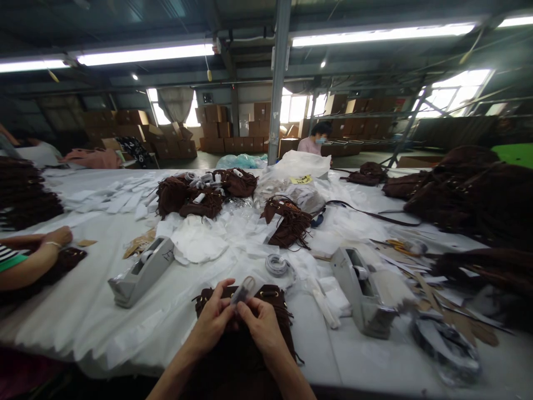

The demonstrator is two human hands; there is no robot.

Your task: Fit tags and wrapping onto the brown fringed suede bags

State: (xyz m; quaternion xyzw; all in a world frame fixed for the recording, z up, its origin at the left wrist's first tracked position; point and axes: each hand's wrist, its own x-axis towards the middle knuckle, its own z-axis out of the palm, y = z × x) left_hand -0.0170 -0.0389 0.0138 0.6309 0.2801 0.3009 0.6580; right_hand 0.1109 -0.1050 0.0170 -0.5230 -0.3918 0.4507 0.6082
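Observation:
Between my two hands is a small item in a clear plastic wrap [246,288], with a rounded loop at its upper end; its exact kind does not show. My left hand [214,319] pinches it from the left, index finger partly raised. From the other side, the thumb and fingers of my right hand [261,323] close on its lower end. Below both hands lies a dark brown fringed bag [272,297] with metal eyelets at the table's front edge. A wrapped coil of grey strap [277,265] rests just beyond the bag.
Tape dispensers stand at left [141,272] and right [364,291]. Brown bags [202,201] and white tissue paper [200,239] lie ahead. Scissors [402,246] and a wrapped coil [447,347] are at right. A co-worker's hand [60,238] is at left; another person [312,143] sits beyond.

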